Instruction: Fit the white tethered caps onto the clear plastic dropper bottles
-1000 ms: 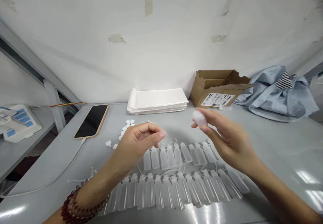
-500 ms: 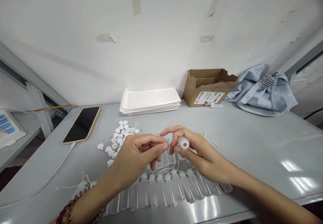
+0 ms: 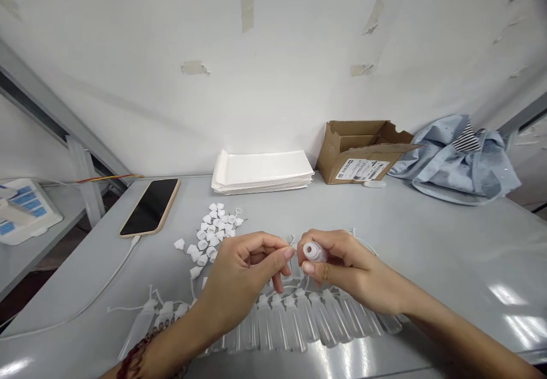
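Note:
My right hand [image 3: 352,268] is closed around a small translucent squeeze bottle [image 3: 315,252], whose uncapped neck points up toward me. Just left of it, the thumb and fingertips of my left hand [image 3: 245,270] are pinched together; whatever they hold is too small to make out. Below both hands lies a row of clear squeeze bottles [image 3: 294,325], partly hidden by my left forearm. Some at the left end carry white tops with thin straps. Beyond my left hand is a loose heap of small white cone-shaped caps [image 3: 213,231].
A phone [image 3: 150,207] on a white cable lies at the left. Against the wall stand a stack of white envelopes [image 3: 265,171] and an open cardboard box [image 3: 363,151]. Light blue cloth [image 3: 453,159] is bunched at the back right. A white-and-blue box [image 3: 29,211] sits far left.
My right fingers have closed more around the bottle, and its mouth now tilts toward the left. The left hand stays pinched. The whole view has shifted slightly.

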Available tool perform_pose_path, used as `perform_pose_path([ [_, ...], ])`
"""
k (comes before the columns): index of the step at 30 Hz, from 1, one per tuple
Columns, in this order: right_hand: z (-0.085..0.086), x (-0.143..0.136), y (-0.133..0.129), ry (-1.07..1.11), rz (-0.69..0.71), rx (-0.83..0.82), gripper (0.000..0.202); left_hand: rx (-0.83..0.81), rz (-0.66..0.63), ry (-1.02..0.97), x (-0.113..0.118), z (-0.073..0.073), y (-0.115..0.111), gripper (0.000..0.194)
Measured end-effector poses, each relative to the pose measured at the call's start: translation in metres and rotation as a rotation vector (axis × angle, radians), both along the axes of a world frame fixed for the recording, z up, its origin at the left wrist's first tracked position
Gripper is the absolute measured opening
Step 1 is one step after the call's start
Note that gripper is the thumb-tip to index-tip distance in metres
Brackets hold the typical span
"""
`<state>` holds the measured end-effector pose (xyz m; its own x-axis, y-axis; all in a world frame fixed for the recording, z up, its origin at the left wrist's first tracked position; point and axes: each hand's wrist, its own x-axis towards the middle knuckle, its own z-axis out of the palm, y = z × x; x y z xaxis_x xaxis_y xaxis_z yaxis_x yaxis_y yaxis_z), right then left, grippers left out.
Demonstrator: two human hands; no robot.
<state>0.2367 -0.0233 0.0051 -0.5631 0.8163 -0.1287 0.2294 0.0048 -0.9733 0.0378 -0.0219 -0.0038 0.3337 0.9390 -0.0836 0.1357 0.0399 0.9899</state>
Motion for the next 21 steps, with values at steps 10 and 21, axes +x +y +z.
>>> perform_pose_path([
  [10, -0.0026, -0.0053, 0.0046, 0.012, 0.076, -0.162, 0.018, 0.328, 0.030, 0.003, -0.0053, -0.0020, 0.0033, 0.010],
  [21, -0.0052, -0.0076, -0.0005, -0.292, 0.055, 0.282, 0.017, 0.853, 0.018, 0.281, -0.0008, -0.0037, 0.0012, 0.011],
])
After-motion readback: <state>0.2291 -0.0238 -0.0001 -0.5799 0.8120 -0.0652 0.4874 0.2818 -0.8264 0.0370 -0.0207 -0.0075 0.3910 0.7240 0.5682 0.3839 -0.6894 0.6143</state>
